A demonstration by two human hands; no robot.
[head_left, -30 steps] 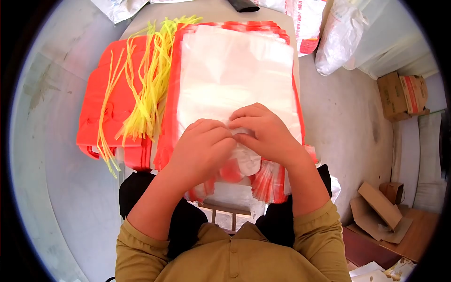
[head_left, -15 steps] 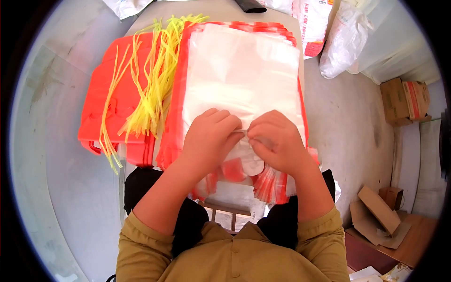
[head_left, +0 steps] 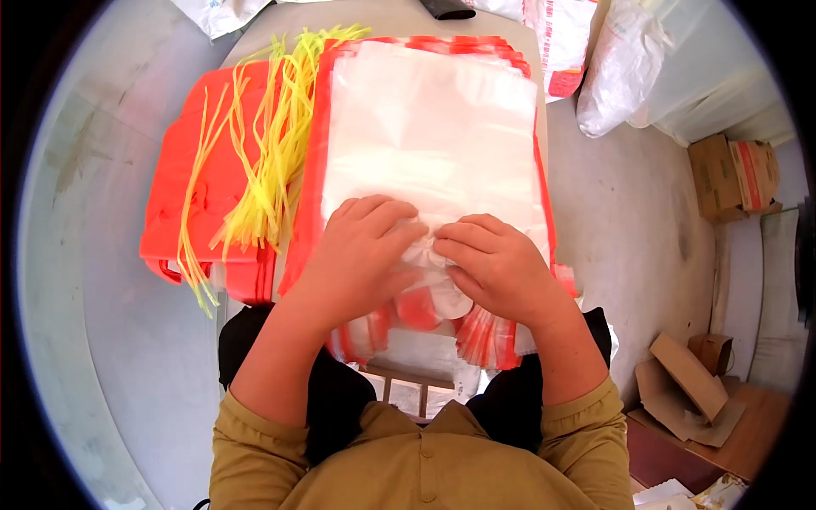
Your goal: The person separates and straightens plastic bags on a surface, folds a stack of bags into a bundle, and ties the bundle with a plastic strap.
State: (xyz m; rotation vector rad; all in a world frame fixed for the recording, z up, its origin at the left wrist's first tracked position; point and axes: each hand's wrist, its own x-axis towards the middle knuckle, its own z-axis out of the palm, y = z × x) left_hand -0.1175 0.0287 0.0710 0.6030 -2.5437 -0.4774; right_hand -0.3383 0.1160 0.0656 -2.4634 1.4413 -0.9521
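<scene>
A stack of clear plastic bags with red edges (head_left: 433,127) lies in front of me. Its gathered, pleated handle ends (head_left: 489,336) point toward my lap. On the near part of the top bag rests my left hand (head_left: 365,246), fingers stretched forward and apart from a slightly blurred thumb. My right hand (head_left: 493,259) lies across from it, fingers extended over the film and thumb spread below. Between the two hands the plastic is puckered (head_left: 422,249). Neither hand visibly pinches anything.
Left of the stack, yellow plastic strips (head_left: 285,161) lie over folded red bags (head_left: 174,200). White sacks (head_left: 625,68) stand beyond the table at the right. Cardboard boxes (head_left: 731,178) sit by the right wall, and an opened carton (head_left: 684,391) lies at lower right.
Both hands have loosened from a pinch on the top bag's film and flattened onto it. The left hand has moved slightly left, and its thumb has come away.
</scene>
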